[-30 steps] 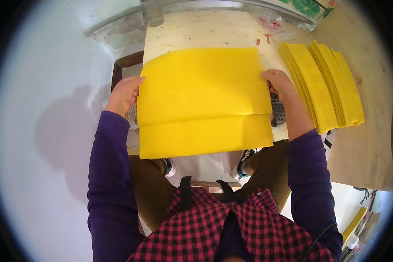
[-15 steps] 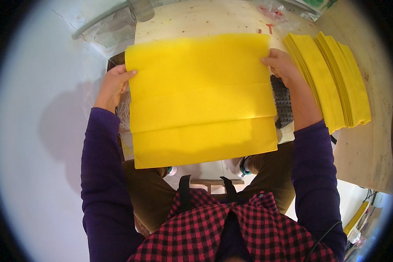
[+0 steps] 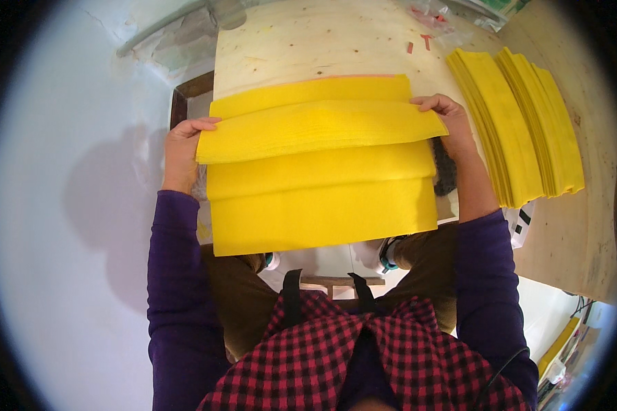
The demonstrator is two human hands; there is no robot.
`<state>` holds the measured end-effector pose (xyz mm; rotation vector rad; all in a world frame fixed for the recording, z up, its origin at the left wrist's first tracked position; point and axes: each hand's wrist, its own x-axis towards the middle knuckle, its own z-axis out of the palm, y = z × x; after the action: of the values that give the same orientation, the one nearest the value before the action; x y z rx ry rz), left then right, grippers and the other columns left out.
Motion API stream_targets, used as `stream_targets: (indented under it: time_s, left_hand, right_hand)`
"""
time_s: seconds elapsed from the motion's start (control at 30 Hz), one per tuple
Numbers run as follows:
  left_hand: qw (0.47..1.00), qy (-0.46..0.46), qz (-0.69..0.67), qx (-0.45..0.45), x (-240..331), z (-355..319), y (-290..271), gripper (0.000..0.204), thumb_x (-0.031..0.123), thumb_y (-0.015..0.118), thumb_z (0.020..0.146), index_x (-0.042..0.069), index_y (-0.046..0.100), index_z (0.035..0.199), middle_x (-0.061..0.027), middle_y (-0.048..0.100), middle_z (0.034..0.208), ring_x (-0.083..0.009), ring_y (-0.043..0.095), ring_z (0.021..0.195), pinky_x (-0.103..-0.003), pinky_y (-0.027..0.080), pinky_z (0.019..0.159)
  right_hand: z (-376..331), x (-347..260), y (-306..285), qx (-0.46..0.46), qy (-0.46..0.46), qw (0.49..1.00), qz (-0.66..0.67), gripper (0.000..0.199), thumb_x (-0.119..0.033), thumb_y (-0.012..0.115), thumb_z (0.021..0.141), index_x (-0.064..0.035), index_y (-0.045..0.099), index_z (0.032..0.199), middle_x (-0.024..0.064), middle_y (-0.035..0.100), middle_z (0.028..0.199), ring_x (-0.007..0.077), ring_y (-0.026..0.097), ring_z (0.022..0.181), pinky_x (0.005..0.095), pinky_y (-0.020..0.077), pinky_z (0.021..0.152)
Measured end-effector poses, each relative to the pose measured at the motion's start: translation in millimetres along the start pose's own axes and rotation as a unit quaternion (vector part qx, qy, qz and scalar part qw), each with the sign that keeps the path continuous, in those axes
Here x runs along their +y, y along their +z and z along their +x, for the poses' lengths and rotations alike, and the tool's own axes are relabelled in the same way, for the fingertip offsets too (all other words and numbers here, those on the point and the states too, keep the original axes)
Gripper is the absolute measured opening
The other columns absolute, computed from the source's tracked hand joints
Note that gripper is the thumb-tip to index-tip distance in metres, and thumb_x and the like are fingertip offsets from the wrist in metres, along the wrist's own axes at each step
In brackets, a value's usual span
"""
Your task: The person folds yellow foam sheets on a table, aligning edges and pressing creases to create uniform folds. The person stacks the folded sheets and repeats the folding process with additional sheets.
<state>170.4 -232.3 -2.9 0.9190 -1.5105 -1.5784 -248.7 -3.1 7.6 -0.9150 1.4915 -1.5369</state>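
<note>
A stack of yellow felt-like fabric sheets (image 3: 322,130) spans the space in front of me, its upper part bent over in a thick band with many layered edges. My left hand (image 3: 184,147) pinches the left end of that band, thumb uppermost. At the right end, my right hand (image 3: 452,127) grips the same band with its fingers curled round the corner. Beneath it, more yellow fabric (image 3: 322,212) hangs toward me in overlapping steps above my knees. Another yellow strip (image 3: 363,86) with a thin reddish edge lies just beyond the band.
Folded yellow fabric piles (image 3: 521,130) lie on the wooden table (image 3: 301,41) to my right. Small red scraps (image 3: 426,42) and clear plastic (image 3: 442,17) sit at the back. A white wall (image 3: 62,171) stands close on my left. Something dark and textured (image 3: 445,168) shows beside the fabric.
Both hands have come nearer to me and lower. The top of the stack, flat before, is now bent over toward me, uncovering a yellow strip behind it.
</note>
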Motion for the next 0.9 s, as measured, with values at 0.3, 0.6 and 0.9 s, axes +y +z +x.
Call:
stream_targets:
  time_s: [0.3,0.6,0.9]
  left_hand:
    - [0.997,0.037,0.069,0.001,-10.9,3.2,-4.9,0.007,-0.005,0.060,0.084,-0.002,0.067,0.085,-0.0110,0.067,0.106,-0.0169,0.064,0.090,-0.027,0.052,0.082]
    - [0.999,0.044,0.024,0.011,-18.7,7.7,-1.9,0.009,-0.003,0.061,0.084,-0.001,0.069,0.087,-0.0093,0.067,0.107,-0.0150,0.063,0.091,-0.025,0.051,0.082]
    - [0.997,0.054,0.044,0.023,-19.3,10.2,-2.6,0.013,-0.001,0.056,0.088,0.000,0.069,0.090,-0.0076,0.067,0.108,-0.0132,0.062,0.088,-0.025,0.051,0.078]
  right_hand:
    - [-5.7,0.4,-3.2,-0.054,-0.033,0.995,-0.076,0.008,0.007,0.064,0.080,-0.0013,0.063,0.080,0.0087,0.066,0.110,0.0144,0.060,0.094,0.0269,0.0490,0.086]
    - [-4.9,0.6,-4.3,-0.053,-0.028,0.991,-0.119,0.009,0.007,0.062,0.082,-0.0017,0.061,0.080,0.0084,0.064,0.115,0.0155,0.060,0.099,0.0268,0.0470,0.090]
    - [-7.7,0.6,-2.8,-0.052,-0.029,0.990,-0.125,0.011,0.009,0.061,0.081,-0.0019,0.060,0.078,0.0080,0.064,0.116,0.0158,0.059,0.101,0.0276,0.0467,0.092]
